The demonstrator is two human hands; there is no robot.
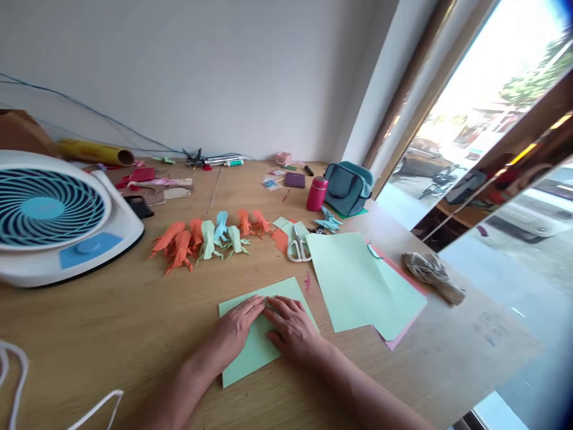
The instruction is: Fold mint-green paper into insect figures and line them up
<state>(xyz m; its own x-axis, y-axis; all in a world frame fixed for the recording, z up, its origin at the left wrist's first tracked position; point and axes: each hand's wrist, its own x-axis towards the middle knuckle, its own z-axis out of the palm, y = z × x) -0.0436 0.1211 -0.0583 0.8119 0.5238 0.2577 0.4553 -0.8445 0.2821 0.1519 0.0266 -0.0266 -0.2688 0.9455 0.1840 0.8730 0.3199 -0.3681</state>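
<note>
A light green sheet of paper [250, 358] with creases lies on the wooden table in front of me. My left hand [237, 325] rests flat on its left half, fingers stretched toward the middle. Across the right half lies my right hand [293, 325], palm down with its fingers extended. The fingertips of both hands nearly meet near the paper's upper middle. Beyond the paper stand several folded paper figures in orange [181, 248], pale green [208, 239] and blue [221, 226]. White-handled scissors [298, 248] lie behind the sheet.
Larger green sheets [358, 280] over pink ones lie to the right, beside a crumpled cloth [432, 276]. A white fan [120, 239] occupies the left. Toward the back are a pink flask [317, 194] and a teal bag [351, 188]. A white cord [101, 406] crosses the near left.
</note>
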